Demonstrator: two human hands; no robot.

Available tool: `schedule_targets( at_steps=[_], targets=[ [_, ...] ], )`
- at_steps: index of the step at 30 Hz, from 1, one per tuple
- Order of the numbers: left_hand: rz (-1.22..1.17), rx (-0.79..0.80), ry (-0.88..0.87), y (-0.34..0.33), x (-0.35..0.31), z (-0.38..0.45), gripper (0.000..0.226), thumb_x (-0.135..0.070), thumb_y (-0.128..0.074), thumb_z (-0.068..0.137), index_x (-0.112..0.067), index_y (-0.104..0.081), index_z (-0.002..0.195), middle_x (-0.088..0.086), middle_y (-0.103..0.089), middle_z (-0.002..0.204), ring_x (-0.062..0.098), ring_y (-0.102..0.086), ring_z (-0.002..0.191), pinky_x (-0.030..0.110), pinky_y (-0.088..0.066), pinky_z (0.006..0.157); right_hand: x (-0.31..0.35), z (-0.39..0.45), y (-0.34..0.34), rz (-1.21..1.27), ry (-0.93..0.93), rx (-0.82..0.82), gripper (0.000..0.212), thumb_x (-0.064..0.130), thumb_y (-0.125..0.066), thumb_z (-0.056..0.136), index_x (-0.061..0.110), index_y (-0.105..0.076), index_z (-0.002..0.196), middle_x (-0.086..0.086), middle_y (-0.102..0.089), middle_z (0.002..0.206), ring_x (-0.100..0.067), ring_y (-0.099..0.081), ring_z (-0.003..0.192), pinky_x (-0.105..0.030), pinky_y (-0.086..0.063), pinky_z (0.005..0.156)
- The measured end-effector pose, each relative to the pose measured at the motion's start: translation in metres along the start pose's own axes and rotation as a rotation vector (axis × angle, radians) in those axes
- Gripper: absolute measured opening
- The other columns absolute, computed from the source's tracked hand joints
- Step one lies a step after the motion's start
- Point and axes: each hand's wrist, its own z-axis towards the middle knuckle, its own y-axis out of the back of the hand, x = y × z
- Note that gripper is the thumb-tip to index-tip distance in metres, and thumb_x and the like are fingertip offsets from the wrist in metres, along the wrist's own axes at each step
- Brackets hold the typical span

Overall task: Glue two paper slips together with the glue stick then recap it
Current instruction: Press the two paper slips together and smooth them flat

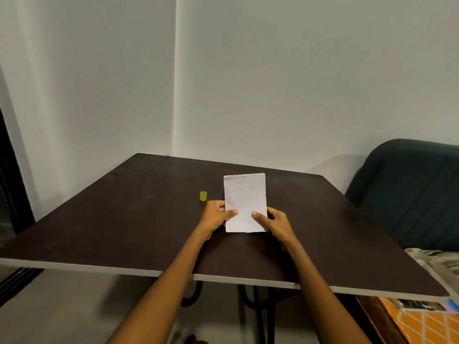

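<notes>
One white paper sheet shows; whether a second lies behind it cannot be told. One yellow cap. Two hands: left, right. One bench. One dark chair.

left hand + right hand: thumbs pinch paper at both side edges | paper over dark surface | yellow cap upright, left of paper

A dark brown table with a pale edge is set against a white wall. A dark chair is seen at the right, an orange patterned cloth nearer.
</notes>
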Motion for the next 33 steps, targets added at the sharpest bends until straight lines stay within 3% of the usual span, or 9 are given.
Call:
schedule_targets(
  at_steps=[5,11,15,21,24,27,33],
  targets=[
    [-0.058,0.101,-0.045,0.0006,-0.0008,0.0008,0.041,-0.013,-0.069,0.082,-0.008,-0.057,0.121,0.006,-0.067,0.117,0.012,-0.067,0.092,0.016,-0.056,0.069,-0.0002,-0.0025,0.0009,0.031,0.003,-0.005,0.014,0.030,-0.070,0.083,0.019,-0.071,0.076,0.012,-0.073,0.066,0.001,-0.064,0.055,-0.010,-0.044,0.047],
    [0.098,0.171,-0.025,0.0016,0.0034,0.0035,0.038,-0.018,-0.068,0.084,-0.010,-0.060,0.120,0.005,-0.066,0.117,0.006,-0.065,0.088,0.014,-0.052,0.064,-0.0001,0.0003,0.0016,0.032,-0.040,0.032,0.015,0.033,-0.074,0.079,0.020,-0.072,0.086,0.003,-0.076,0.090,-0.009,-0.073,0.076,-0.016,-0.053,0.057],
    [0.151,0.233,0.017,0.0020,0.0040,0.0058,0.039,-0.019,-0.070,0.082,-0.011,-0.061,0.119,0.003,-0.067,0.115,0.000,-0.065,0.081,0.011,-0.051,0.058,-0.0027,0.0020,0.0048,0.131,-0.064,-0.071,0.039,0.031,-0.066,0.086,-0.008,-0.065,0.088,-0.021,-0.072,0.093,-0.026,-0.070,0.081,-0.031,-0.052,0.067],
    [0.171,0.273,0.038,0.0000,0.0026,0.0063,0.038,-0.024,-0.071,0.081,-0.017,-0.061,0.117,-0.008,-0.065,0.106,0.003,-0.065,0.085,0.014,-0.052,0.061,-0.0002,-0.0001,0.0041,0.165,-0.066,-0.159,0.037,0.030,-0.057,0.093,-0.006,-0.065,0.090,-0.016,-0.071,0.096,-0.025,-0.067,0.085,-0.036,-0.050,0.074],
    [0.014,0.208,-0.013,-0.0007,-0.0010,0.0015,0.021,-0.027,-0.068,0.083,-0.029,-0.060,0.102,-0.016,-0.068,0.093,-0.001,-0.069,0.080,0.013,-0.053,0.059,-0.0018,0.0001,0.0043,0.136,-0.081,-0.151,0.032,0.029,-0.059,0.092,-0.001,-0.068,0.090,-0.012,-0.073,0.093,-0.021,-0.069,0.082,-0.031,-0.053,0.070],
    [-0.070,0.046,-0.026,0.0002,-0.0037,-0.0009,0.005,-0.026,-0.060,0.090,-0.024,-0.062,0.094,-0.009,-0.070,0.088,0.000,-0.069,0.074,0.013,-0.054,0.060,-0.0016,-0.0007,0.0013,0.071,-0.090,-0.106,0.027,0.030,-0.060,0.091,0.007,-0.070,0.085,-0.008,-0.074,0.089,-0.018,-0.070,0.076,-0.025,-0.051,0.061],
    [-0.019,-0.070,0.030,-0.0011,-0.0045,-0.0016,0.015,-0.025,-0.062,0.089,-0.019,-0.064,0.076,-0.008,-0.069,0.077,0.005,-0.066,0.069,0.018,-0.050,0.058,-0.0012,-0.0008,0.0000,0.022,-0.107,-0.107,0.032,0.034,-0.061,0.089,0.004,-0.070,0.084,-0.012,-0.073,0.088,-0.024,-0.067,0.076,-0.025,-0.045,0.057]
  ],
)
